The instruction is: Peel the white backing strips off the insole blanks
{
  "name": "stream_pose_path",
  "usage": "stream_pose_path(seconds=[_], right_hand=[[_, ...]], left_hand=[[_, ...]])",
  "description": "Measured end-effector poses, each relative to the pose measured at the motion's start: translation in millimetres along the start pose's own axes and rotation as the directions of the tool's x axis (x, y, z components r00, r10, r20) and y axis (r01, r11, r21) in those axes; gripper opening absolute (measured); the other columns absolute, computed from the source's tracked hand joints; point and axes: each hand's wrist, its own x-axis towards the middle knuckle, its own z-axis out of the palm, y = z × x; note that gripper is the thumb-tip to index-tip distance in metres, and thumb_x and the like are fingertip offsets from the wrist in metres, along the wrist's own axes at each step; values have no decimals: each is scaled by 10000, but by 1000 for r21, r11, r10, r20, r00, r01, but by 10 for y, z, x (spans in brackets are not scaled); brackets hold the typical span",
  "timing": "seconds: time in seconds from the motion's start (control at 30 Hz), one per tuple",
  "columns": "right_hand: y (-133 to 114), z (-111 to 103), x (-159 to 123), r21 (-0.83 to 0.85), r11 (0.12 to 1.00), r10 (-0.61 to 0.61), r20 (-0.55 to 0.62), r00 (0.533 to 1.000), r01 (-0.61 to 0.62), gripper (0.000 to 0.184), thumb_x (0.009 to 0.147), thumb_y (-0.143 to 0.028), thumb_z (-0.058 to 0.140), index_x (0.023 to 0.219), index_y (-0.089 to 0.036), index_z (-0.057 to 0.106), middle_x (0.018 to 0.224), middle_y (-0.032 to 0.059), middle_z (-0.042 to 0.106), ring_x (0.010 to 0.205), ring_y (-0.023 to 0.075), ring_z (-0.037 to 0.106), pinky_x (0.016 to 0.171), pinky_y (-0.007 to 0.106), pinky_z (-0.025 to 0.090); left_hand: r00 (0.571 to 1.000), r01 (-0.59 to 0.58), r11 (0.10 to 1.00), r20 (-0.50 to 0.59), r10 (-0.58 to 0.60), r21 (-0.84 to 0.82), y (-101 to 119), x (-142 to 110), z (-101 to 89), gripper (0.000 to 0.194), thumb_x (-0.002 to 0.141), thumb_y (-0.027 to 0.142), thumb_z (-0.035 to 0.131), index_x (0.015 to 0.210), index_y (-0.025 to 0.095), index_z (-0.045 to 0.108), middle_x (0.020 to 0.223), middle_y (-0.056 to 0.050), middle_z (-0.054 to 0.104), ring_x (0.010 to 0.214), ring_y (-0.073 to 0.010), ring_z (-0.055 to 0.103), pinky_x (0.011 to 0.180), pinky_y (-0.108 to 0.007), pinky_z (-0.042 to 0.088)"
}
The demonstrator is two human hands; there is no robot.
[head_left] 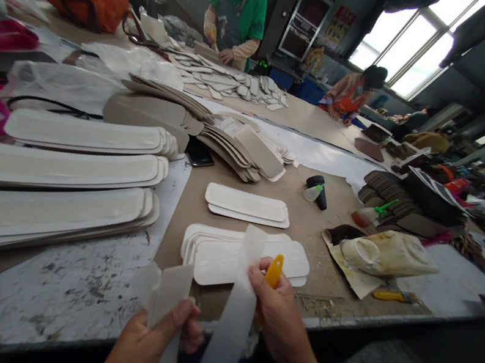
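Note:
My left hand (161, 332) is closed on a whitish strip (177, 279), thumb on its face, its lower end hanging below. In my right hand (275, 302) the fingers pinch a translucent white strip (230, 322) that hangs down toward my lap. The same hand also grips a yellow-handled tool (274, 270), whose working end is hidden. Just beyond my hands lies a fanned stack of white rounded panels (219, 264) on brown board. Behind that sits a smaller pair of white panels (246, 202).
Long white panels (59, 166) are piled at the left. Grey-brown panels (229, 148) lie behind. At the right are a glue-stained container (388, 253), a yellow-handled brush (393, 296) and a squeeze bottle (367, 216). Two people (238, 13) work across the tables.

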Motion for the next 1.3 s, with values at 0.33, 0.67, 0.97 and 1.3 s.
stream_pose_path(seconds=[0.33, 0.67, 0.97, 1.3], right_hand=[[-624, -213, 543, -658, 705, 242, 574, 782, 264, 309, 795, -453, 610, 712, -159, 571, 618, -53, 449, 570, 93, 375, 535, 226, 292], [-789, 187, 801, -881, 81, 385, 459, 801, 466, 196, 854, -346, 623, 808, -162, 672, 639, -17, 555, 594, 120, 458, 538, 238, 273], [-757, 211, 832, -831, -66, 355, 497, 792, 552, 244, 876, -366, 591, 956, -177, 724, 899, 90, 725, 814, 210, 627, 555, 250, 295], [-758, 118, 692, -831, -138, 267, 493, 828, 539, 242, 857, -368, 598, 952, -190, 729, 946, 103, 741, 886, 247, 660, 599, 261, 359]], left_hand=[[996, 4, 939, -88, 28, 344, 310, 388, -19, 477, 479, 609, 746, 606, 177, 589, 416, 35, 534, 421, -138, 461, 466, -274, 369], [1000, 1, 911, -15, 6, 412, 391, 423, -2, 384, 522, 532, 725, 504, 205, 526, 412, 40, 505, 454, -129, 430, 505, -272, 341], [998, 9, 904, 57, -37, 427, 394, 473, -44, 423, 611, 554, 711, 481, 197, 525, 455, 24, 522, 486, -129, 452, 538, -267, 367], [992, -10, 816, -95, 80, 578, 305, 576, 6, 571, 560, 639, 698, 289, 237, 397, 315, 12, 401, 394, -125, 360, 515, -304, 315]])
